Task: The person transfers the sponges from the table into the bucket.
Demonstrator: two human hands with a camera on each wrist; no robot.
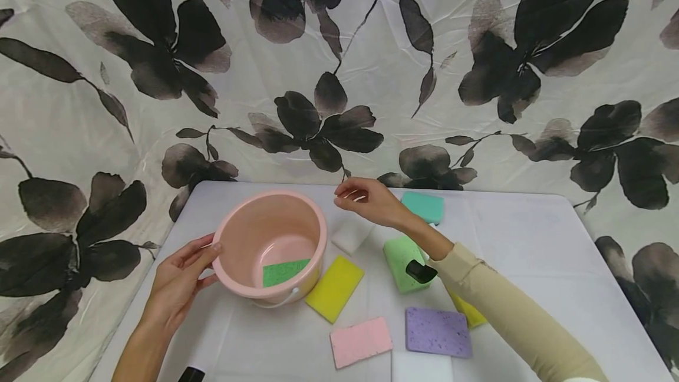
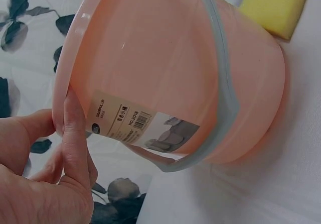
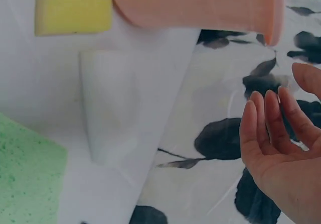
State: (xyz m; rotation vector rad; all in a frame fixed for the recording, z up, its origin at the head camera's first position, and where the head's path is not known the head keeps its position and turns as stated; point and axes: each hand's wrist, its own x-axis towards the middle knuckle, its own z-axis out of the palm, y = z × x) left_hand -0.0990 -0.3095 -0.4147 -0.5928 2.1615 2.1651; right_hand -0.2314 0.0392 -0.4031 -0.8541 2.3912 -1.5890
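A pink bucket (image 1: 272,240) stands at the left of the white table, a green sponge (image 1: 285,273) lying on its bottom. My left hand (image 1: 177,279) pinches the bucket's rim on its left side, thumb and fingers on either side of the edge in the left wrist view. To the right of the bucket, my right hand (image 1: 368,200) hovers with relaxed, slightly bent fingers and holds nothing. Just below it lies a white sponge (image 1: 352,233). A yellow sponge (image 1: 335,289) sits beside the bucket. The bucket's grey handle (image 2: 220,83) hangs down.
A teal sponge (image 1: 422,207), a light green sponge (image 1: 405,261), a pink sponge (image 1: 362,342) and a purple sponge (image 1: 438,331) are spread over the table (image 1: 536,276). Another yellow sponge (image 1: 469,311) is partly behind my right sleeve. A flowered cloth (image 1: 392,75) hangs behind.
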